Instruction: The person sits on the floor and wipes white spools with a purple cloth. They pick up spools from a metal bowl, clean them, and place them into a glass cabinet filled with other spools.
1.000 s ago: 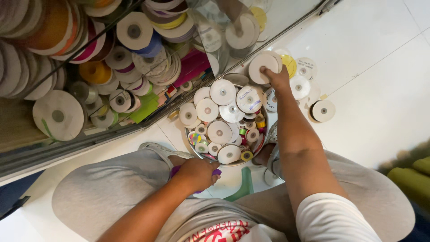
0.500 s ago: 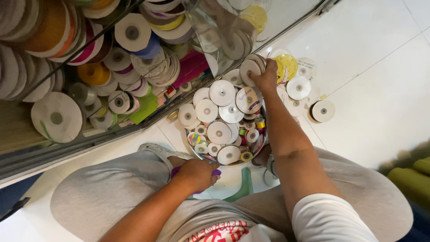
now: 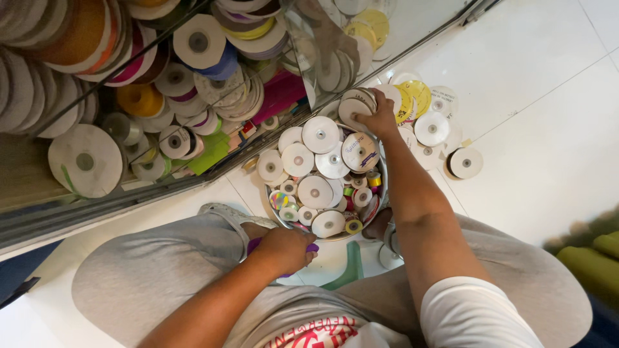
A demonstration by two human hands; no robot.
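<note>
Gripping a white ribbon spool [image 3: 356, 105] on edge, my right hand [image 3: 380, 116] is at the metal bowl's [image 3: 383, 169] one o'clock rim. My left hand [image 3: 284, 248] is closed on something purple at seven o'clock. Bowl nearly full; loose spools [image 3: 432, 127] lie beyond.

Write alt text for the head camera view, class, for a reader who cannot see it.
Seen from above, a seated person's right hand grips white ribbon spools at the far rim of a round tin filled with spools, while the left hand holds a purple object near it.
</note>
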